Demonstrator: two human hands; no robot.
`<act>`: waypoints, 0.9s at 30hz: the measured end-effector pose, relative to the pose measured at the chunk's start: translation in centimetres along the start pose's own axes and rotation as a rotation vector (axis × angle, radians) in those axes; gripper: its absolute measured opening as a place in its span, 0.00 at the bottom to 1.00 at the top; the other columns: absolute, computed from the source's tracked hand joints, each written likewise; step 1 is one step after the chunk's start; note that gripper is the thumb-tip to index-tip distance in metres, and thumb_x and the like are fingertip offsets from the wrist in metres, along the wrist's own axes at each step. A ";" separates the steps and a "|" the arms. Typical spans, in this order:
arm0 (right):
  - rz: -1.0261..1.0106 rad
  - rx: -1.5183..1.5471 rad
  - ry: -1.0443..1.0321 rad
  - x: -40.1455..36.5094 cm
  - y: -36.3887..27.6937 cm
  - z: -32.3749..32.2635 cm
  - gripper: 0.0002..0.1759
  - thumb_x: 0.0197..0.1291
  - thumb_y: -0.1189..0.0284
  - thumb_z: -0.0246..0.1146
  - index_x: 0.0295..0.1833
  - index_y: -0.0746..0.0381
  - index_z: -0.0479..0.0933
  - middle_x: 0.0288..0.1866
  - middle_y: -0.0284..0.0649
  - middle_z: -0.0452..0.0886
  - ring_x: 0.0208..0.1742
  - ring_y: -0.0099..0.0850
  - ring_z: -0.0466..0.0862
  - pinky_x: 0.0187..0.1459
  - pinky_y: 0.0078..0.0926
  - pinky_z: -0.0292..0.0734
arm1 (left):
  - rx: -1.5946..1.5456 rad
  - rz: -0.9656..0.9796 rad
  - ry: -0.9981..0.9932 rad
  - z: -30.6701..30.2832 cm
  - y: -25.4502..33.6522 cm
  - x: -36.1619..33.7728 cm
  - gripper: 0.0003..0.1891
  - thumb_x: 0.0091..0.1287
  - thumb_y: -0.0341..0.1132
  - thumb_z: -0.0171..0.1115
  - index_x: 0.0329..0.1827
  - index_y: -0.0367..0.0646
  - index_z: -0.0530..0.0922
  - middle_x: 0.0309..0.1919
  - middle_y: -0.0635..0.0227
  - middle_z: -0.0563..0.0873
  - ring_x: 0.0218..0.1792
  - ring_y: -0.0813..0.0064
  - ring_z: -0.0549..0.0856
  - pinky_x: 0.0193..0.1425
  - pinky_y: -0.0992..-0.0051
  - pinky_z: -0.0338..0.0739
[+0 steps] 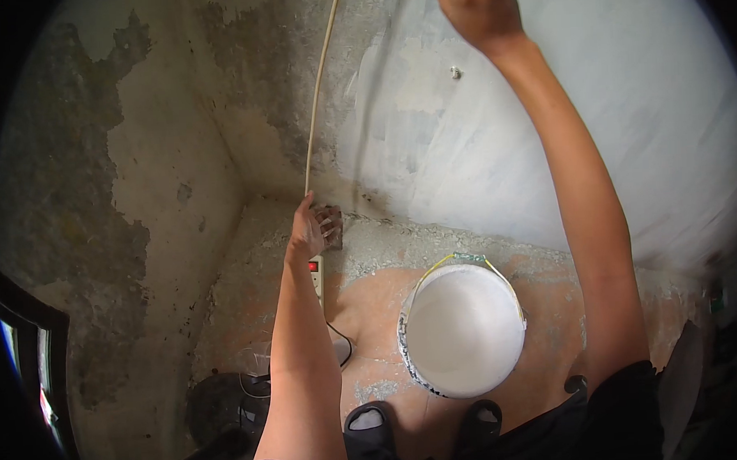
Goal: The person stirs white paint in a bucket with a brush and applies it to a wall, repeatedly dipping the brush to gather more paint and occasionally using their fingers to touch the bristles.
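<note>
My left hand reaches low toward the corner with its fingers apart, beside a brown block on the floor. A thin cream cord runs from its fingertips up past the top edge. Just below the wrist lies a white power strip with a lit red switch. High against the whitish wall, my right hand is curled, its fingertips cut off by the frame; I cannot tell what it holds.
A bucket of white material, its wire handle raised, stands on the dusty floor before my sandals. Patchy bare plaster covers the left wall. Dark equipment and a black cable lie at lower left.
</note>
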State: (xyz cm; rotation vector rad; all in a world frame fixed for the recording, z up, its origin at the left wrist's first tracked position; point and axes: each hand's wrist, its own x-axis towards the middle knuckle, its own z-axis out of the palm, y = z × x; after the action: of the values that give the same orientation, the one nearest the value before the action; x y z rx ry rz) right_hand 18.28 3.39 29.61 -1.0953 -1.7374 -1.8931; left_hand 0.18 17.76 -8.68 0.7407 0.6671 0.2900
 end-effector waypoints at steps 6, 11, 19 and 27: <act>-0.108 0.127 -0.259 -8.2 -7.8 0.5 0.04 0.52 0.75 0.61 0.31 0.54 0.73 0.33 0.31 0.76 0.35 0.26 0.78 0.30 0.15 0.81 | -0.165 0.088 0.012 -0.4 0.3 0.2 0.33 0.58 0.66 0.54 0.53 0.46 0.71 0.46 0.65 0.79 0.46 0.66 0.76 0.50 0.65 0.69; 0.103 0.416 -0.293 -8.9 -10.1 -0.6 0.03 0.57 0.75 0.59 0.35 0.58 0.71 0.35 0.36 0.78 0.36 0.30 0.80 0.31 0.24 0.82 | -0.169 0.123 0.038 -0.6 0.3 -0.1 0.31 0.59 0.65 0.54 0.52 0.47 0.72 0.46 0.65 0.79 0.46 0.66 0.76 0.50 0.66 0.69; 0.625 0.532 -0.179 -1.1 0.1 0.1 0.07 0.65 0.74 0.57 0.39 0.65 0.67 0.27 0.42 0.78 0.29 0.28 0.81 0.29 0.21 0.73 | -0.165 0.112 0.040 -0.3 -0.2 0.6 0.31 0.59 0.65 0.54 0.52 0.47 0.72 0.46 0.66 0.79 0.45 0.67 0.75 0.51 0.66 0.68; 0.114 -0.071 0.200 4.7 7.3 -2.5 0.09 0.63 0.73 0.60 0.36 0.64 0.66 0.23 0.39 0.72 0.23 0.28 0.73 0.25 0.24 0.70 | -0.150 0.098 0.027 0.4 -0.4 0.9 0.31 0.58 0.65 0.55 0.51 0.49 0.73 0.45 0.67 0.79 0.45 0.68 0.76 0.52 0.66 0.67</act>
State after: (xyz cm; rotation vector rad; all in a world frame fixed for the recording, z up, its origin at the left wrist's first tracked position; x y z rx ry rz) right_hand 19.58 0.75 38.15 -0.9705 -1.4789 -1.9340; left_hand 1.15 17.68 -9.22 0.6273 0.6285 0.4364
